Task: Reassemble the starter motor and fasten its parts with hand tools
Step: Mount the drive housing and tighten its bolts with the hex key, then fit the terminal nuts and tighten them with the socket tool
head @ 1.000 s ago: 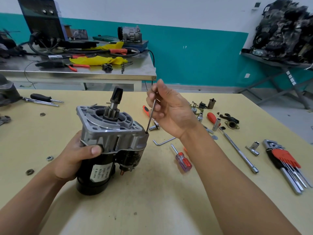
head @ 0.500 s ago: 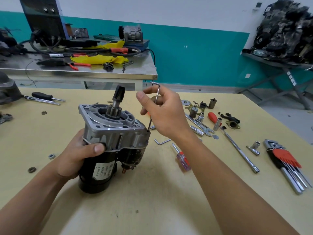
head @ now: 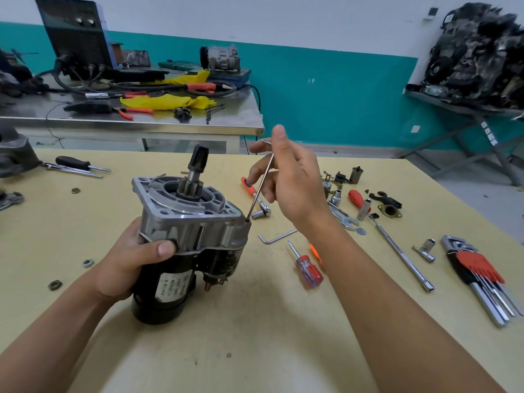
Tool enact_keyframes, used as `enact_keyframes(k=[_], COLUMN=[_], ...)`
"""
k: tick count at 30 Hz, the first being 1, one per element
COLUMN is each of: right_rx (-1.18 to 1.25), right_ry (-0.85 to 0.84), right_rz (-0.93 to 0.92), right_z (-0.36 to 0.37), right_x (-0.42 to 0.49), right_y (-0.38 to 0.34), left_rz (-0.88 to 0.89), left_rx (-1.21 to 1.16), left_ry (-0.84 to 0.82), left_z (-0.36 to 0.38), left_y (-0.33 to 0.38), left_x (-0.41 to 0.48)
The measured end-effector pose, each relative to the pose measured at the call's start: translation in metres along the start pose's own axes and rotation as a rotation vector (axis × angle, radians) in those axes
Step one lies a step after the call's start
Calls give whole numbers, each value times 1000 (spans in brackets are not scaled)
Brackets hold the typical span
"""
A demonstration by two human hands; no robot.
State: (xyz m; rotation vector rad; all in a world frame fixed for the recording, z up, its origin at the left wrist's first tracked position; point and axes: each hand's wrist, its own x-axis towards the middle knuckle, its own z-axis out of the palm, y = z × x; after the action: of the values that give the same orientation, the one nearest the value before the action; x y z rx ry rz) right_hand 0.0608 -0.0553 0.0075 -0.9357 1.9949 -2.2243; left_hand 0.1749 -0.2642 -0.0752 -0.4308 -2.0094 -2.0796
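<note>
Tabletop (head: pixel 255 350) lies bare nearest the person. Left of centre on it the starter motor (head: pixel 187 245) stands on end: black body with a pale label, silver cast housing, pinion shaft pointing up. The left hand (head: pixel 133 262) grips it under the housing. The right hand (head: pixel 292 182), raised beside it, pinches the bent top of a hex key (head: pixel 259 188) whose tip sits in the housing's right corner. Loose tools, among them a hex key set (head: pixel 476 268), crowd the right side.
</note>
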Motion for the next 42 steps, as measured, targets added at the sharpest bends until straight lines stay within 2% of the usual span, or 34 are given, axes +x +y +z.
enact_keyframes(k=[5,9,12,14,16,19,27,30,33,37,42], right_rx=[-97,-277,-259,-114,144,440,748,840,870,791,747], right_ry=[82,231,242,164,13,-154,-313,-269,-138,39,154], right_rz=[-51,-138,-85,71,227,365,418,420,411,343,237], right_z=[2,4,8,8,3,-6,-12,-10,-5,3,10], right_x=[3,5,5,9,12,14,16,15,15,12,10], right_y=[2,1,-2,-5,-7,-3,12,18,19,16,8], left_rz=[0,16,10,11,18,19,27,17,12,10,15], left_rx=[-9,-8,-9,-5,6,20,22,16,7,15,10], left_ry=[16,12,2,3,4,-5,11,11,5,13,8], left_z=[1,3,3,2,2,2,4,4,4,2,1], left_y=[0,1,2,2,2,2,3,4,3,2,0], left_x=[0,0,0,0,0,0,0,0,0,0,1])
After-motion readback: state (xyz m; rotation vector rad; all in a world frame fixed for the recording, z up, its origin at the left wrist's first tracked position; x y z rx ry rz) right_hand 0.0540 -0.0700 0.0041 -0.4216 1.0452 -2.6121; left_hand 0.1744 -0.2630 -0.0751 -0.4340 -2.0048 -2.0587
